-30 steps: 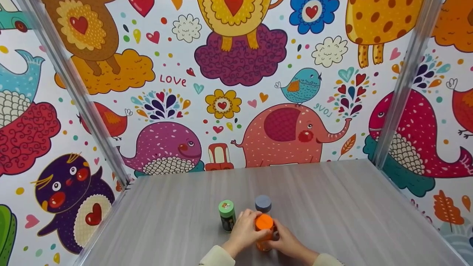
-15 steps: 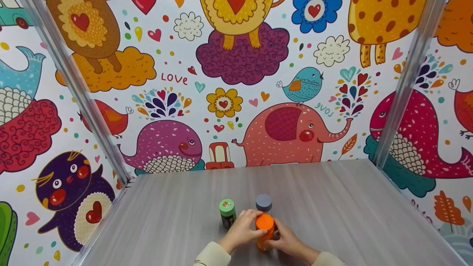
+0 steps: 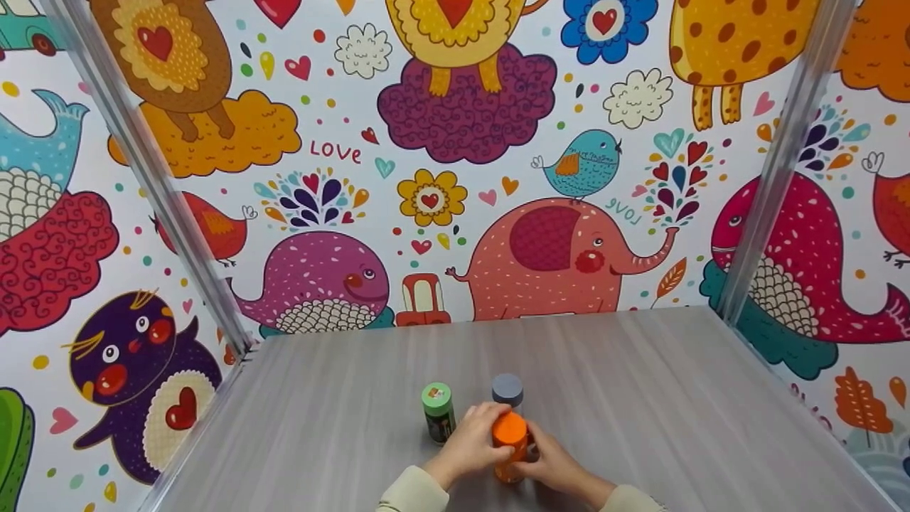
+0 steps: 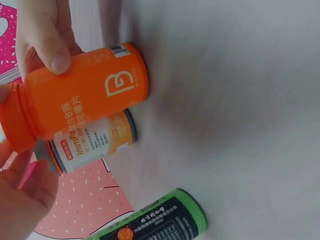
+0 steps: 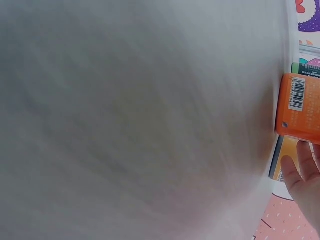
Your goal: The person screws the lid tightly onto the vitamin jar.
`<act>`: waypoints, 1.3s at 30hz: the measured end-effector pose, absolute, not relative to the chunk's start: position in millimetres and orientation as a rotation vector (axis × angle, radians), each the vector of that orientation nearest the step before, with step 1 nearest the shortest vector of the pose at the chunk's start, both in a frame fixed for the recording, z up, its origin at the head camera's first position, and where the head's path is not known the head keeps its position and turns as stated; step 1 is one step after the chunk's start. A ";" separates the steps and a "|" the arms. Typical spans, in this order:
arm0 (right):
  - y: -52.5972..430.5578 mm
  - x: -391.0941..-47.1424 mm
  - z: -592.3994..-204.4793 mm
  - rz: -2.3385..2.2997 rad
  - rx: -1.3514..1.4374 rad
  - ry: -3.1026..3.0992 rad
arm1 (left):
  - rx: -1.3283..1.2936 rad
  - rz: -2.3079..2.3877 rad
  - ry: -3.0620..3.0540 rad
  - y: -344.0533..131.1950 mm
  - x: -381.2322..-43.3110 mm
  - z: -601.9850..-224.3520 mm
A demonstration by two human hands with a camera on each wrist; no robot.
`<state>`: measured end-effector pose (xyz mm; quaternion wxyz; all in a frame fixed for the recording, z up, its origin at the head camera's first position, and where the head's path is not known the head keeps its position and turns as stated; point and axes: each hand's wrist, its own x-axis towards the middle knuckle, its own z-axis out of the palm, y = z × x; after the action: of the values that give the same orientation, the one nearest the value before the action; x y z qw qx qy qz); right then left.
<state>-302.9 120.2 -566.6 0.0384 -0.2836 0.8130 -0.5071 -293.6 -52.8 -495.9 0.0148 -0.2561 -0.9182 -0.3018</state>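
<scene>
An orange bottle [image 3: 507,471] with an orange screw cap [image 3: 510,428] stands near the front of the table, between my two hands. My left hand [image 3: 468,446] holds the cap, thumb on the near side and fingers behind. Around the body curls my right hand [image 3: 561,471]; its thumb presses the orange label side in the left wrist view. Just behind is a grey-capped bottle [image 3: 507,390] with a white and yellow label [image 4: 90,142], partly hidden. A black bottle with a green lid [image 3: 436,400] stands to the left, close to my left fingers.
The grey wood-grain table [image 3: 341,412] reaches back to a wall [image 3: 498,178] printed with cartoon animals. Metal posts [image 3: 153,178] rise at its two back corners, and printed side walls flank it.
My left wrist and sleeve have shifted slightly left compared with a second ago, while the fingers stay on the cap. The right hand and the other bottles look the same.
</scene>
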 end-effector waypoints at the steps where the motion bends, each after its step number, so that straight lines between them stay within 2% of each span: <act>1: 120.3 -302.9 -566.4 -1.558 -0.857 2.485 | -0.759 -0.952 -2.870 -51.8 -293.2 -496.1; 7: 119.8 -301.8 -565.8 -1.585 -0.867 2.466 | -0.418 -1.064 -2.930 -43.5 -291.2 -498.8; 10: 118.3 -300.8 -565.3 -1.599 -0.868 2.453 | -0.330 -1.067 -2.904 -40.8 -290.0 -500.7; 14: 117.2 -300.1 -563.7 -1.608 -0.839 2.423 | -0.355 -1.059 -2.855 -40.7 -288.6 -502.0; 27: 119.4 -303.6 -566.2 -1.559 -0.809 2.460 | -0.690 -1.017 -2.774 -48.6 -288.8 -502.3; 31: 118.9 -302.6 -566.3 -1.561 -0.800 2.459 | -0.657 -1.073 -2.857 -47.0 -288.6 -500.4; 39: 117.2 -300.8 -565.1 -1.583 -0.824 2.444 | -0.377 -1.114 -2.856 -38.1 -287.0 -506.6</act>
<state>-300.8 117.2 -565.1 0.0579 -0.2718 0.8063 -0.5222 -287.0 -38.1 -506.6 0.0265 -0.1220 -0.9243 -0.3606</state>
